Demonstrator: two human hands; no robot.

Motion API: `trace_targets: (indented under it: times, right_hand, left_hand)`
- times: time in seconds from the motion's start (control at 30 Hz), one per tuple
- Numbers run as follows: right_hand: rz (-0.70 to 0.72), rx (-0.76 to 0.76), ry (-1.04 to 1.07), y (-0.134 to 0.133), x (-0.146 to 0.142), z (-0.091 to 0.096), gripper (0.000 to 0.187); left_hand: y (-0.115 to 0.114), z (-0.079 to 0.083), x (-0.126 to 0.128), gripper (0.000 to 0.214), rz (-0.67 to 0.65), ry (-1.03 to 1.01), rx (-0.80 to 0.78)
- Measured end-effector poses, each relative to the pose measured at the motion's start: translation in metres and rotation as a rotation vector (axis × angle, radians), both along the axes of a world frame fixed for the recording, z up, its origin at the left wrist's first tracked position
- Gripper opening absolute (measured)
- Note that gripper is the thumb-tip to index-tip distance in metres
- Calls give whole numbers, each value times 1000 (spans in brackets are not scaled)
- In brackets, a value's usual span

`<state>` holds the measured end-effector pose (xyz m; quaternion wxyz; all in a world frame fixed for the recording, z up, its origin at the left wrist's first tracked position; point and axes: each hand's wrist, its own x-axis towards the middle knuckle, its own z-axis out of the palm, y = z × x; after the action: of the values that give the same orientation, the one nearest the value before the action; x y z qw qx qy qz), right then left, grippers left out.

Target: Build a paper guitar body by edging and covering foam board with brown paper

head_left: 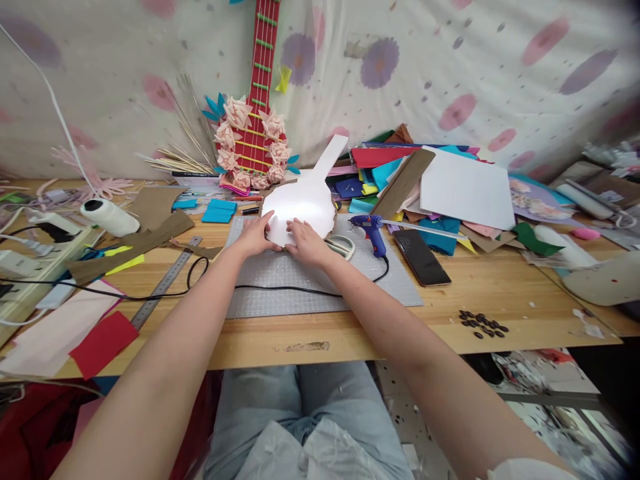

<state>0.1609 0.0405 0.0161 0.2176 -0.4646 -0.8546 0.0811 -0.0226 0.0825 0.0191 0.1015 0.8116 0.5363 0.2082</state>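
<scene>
A white guitar-shaped cutout [299, 199], with a round body and a straight neck pointing up and right, lies on the grey cutting mat [280, 303]. My left hand [256, 236] rests at its lower left edge, thumb and forefinger spread apart. On the lower part of the body lies my right hand [306, 243], its fingers stretched out over the white surface. Scissors with pale handles [341, 246] lie partly hidden beside my right wrist. A blue glue gun [373, 232] with a clear glue stick sits just right of them.
A red paper guitar with pink roses [253, 143] leans against the back curtain. A phone [423, 259], black oval pieces [483, 325] and piled coloured sheets [385, 173] are on the right. A steel ruler [165, 285], thread spool [110, 217] and power strip [55, 263] lie left. The black cord [287, 288] crosses the mat.
</scene>
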Motion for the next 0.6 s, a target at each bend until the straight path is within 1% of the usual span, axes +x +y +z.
trace_targets:
  times: [0.13, 0.37, 0.5, 0.6]
  right_hand:
    - [-20, 44, 13, -4, -2, 1, 53]
    - [-73, 16, 47, -4, -8, -1, 47]
    - [-98, -11, 63, -5, -11, 0, 46]
    - [-111, -42, 69, -5, -12, 2, 47]
  left_hand:
    - [-4, 2, -1, 96, -18, 51, 24]
    - [-19, 0, 0, 85, -32, 61, 132]
    - [-37, -4, 2, 78, -13, 32, 241]
    - [-57, -6, 3, 61, -19, -35, 322]
